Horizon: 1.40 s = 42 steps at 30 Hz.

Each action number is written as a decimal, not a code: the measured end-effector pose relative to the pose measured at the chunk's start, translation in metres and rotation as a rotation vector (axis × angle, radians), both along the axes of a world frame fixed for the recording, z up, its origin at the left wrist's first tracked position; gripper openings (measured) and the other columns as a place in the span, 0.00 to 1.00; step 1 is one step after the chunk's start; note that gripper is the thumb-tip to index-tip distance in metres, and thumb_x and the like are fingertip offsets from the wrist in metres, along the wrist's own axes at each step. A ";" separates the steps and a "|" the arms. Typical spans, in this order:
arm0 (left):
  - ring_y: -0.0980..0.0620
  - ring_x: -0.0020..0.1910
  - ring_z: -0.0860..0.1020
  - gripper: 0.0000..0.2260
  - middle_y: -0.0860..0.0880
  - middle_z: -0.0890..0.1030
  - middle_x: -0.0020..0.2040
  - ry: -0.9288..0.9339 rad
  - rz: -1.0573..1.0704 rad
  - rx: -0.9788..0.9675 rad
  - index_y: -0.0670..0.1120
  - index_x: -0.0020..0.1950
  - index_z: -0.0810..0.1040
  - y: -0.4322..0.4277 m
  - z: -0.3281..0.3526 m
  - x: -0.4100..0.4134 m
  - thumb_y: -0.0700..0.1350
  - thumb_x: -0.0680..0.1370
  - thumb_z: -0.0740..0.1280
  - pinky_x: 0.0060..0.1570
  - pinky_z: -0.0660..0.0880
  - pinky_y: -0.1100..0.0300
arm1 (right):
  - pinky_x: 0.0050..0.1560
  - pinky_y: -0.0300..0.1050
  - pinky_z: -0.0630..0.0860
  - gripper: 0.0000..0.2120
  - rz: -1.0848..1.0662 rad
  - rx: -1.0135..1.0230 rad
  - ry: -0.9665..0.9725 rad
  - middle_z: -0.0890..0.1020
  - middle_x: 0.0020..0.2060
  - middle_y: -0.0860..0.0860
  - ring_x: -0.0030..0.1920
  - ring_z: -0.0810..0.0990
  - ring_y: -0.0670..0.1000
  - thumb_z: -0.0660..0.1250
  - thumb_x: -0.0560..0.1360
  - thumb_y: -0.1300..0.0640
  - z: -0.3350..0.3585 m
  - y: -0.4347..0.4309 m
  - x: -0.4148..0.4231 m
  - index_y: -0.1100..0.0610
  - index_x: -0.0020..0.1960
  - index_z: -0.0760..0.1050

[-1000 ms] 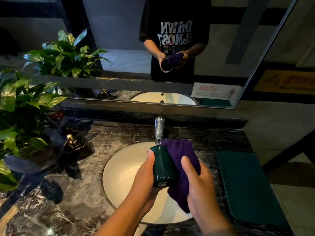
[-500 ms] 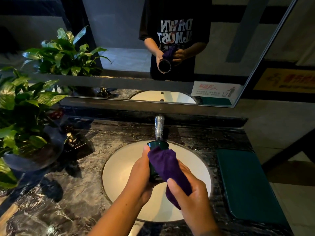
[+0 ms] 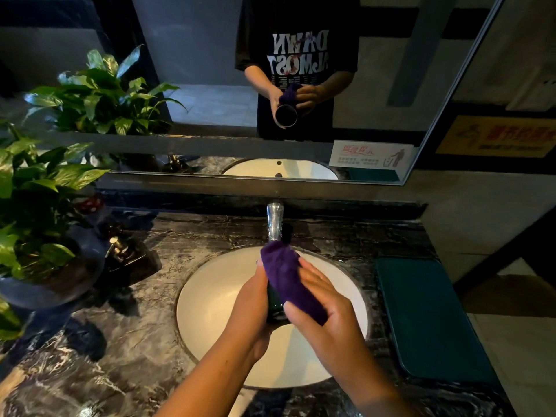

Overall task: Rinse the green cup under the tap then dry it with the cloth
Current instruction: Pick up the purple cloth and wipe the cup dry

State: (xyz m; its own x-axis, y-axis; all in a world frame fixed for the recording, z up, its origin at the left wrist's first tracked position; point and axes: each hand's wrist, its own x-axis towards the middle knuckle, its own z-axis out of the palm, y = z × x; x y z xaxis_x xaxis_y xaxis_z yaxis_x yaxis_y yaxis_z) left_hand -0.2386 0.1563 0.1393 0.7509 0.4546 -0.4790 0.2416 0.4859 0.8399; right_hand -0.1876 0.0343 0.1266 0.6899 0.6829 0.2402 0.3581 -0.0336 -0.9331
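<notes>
Washbasin [image 3: 210, 311] | left hand [image 3: 255, 302] grips green cup [image 3: 274, 302] mid-body, right hand [image 3: 328, 311] wraps soft cloth [image 3: 285, 275] round it | likely slick, breakable.

Above the sink [image 3: 210, 314], left hand [image 3: 251, 307] grips green cup [image 3: 275, 307]. Right hand [image 3: 329, 308] holds purple cloth [image 3: 287, 276] wrapped over the cup's side, hiding most of it. Tap [image 3: 274, 221] behind sink, green mat [image 3: 427, 320] right of sink, potted plant [image 3: 36, 206] well left of sink.
</notes>
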 end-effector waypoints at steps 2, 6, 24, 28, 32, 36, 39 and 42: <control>0.40 0.53 0.84 0.22 0.39 0.85 0.56 0.020 0.046 -0.072 0.43 0.62 0.80 0.005 -0.004 0.000 0.59 0.81 0.62 0.47 0.79 0.52 | 0.75 0.43 0.66 0.20 -0.008 -0.028 -0.075 0.79 0.68 0.37 0.77 0.68 0.45 0.69 0.77 0.52 -0.005 -0.002 -0.005 0.46 0.69 0.78; 0.40 0.58 0.83 0.20 0.38 0.83 0.61 -0.032 0.079 -0.278 0.45 0.64 0.81 0.018 -0.009 -0.008 0.56 0.79 0.63 0.47 0.82 0.45 | 0.55 0.46 0.78 0.13 -0.110 0.108 0.355 0.88 0.50 0.45 0.53 0.84 0.44 0.71 0.71 0.50 -0.004 -0.015 -0.012 0.44 0.55 0.86; 0.47 0.44 0.83 0.19 0.42 0.85 0.46 -0.124 0.040 -0.247 0.43 0.56 0.82 0.006 -0.002 -0.009 0.57 0.80 0.65 0.52 0.77 0.48 | 0.57 0.42 0.80 0.20 -0.027 0.083 0.248 0.85 0.58 0.43 0.59 0.83 0.46 0.66 0.77 0.59 0.008 0.003 -0.011 0.46 0.67 0.80; 0.47 0.44 0.82 0.20 0.42 0.85 0.45 -0.078 0.117 -0.315 0.43 0.53 0.83 0.010 -0.008 -0.008 0.59 0.74 0.70 0.48 0.77 0.52 | 0.70 0.38 0.72 0.26 -0.037 0.045 0.116 0.79 0.66 0.33 0.72 0.73 0.40 0.66 0.70 0.55 0.002 0.001 -0.020 0.30 0.62 0.78; 0.42 0.51 0.84 0.27 0.38 0.86 0.52 -0.042 0.174 -0.391 0.42 0.59 0.82 0.010 -0.011 -0.009 0.64 0.80 0.60 0.54 0.79 0.46 | 0.62 0.40 0.78 0.26 -0.117 0.106 0.329 0.86 0.57 0.40 0.63 0.81 0.43 0.65 0.68 0.62 0.001 -0.002 -0.030 0.33 0.55 0.84; 0.38 0.58 0.83 0.25 0.37 0.86 0.53 0.010 0.180 -0.305 0.44 0.61 0.80 0.000 -0.011 -0.012 0.62 0.82 0.56 0.63 0.77 0.41 | 0.55 0.63 0.80 0.07 -0.295 0.166 0.592 0.87 0.41 0.55 0.48 0.84 0.61 0.69 0.72 0.55 -0.002 0.002 -0.016 0.49 0.47 0.86; 0.39 0.57 0.83 0.22 0.39 0.87 0.50 0.023 0.165 -0.218 0.46 0.57 0.82 -0.005 -0.007 -0.011 0.61 0.84 0.55 0.62 0.78 0.41 | 0.51 0.59 0.82 0.07 -0.287 0.187 0.607 0.87 0.43 0.57 0.47 0.85 0.58 0.70 0.79 0.54 0.002 0.007 -0.008 0.51 0.46 0.86; 0.39 0.56 0.83 0.23 0.41 0.87 0.50 0.032 0.137 -0.159 0.47 0.56 0.82 -0.003 -0.001 -0.008 0.61 0.84 0.55 0.62 0.78 0.41 | 0.46 0.45 0.81 0.09 -0.191 0.140 0.476 0.88 0.45 0.53 0.48 0.86 0.52 0.69 0.78 0.49 0.007 0.009 -0.006 0.51 0.52 0.85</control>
State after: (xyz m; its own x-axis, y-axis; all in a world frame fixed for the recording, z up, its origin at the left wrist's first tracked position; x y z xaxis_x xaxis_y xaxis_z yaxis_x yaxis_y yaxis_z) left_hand -0.2464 0.1530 0.1380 0.6705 0.4682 -0.5755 0.1894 0.6420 0.7429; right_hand -0.1932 0.0434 0.1341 0.8536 0.5186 -0.0496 -0.1062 0.0799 -0.9911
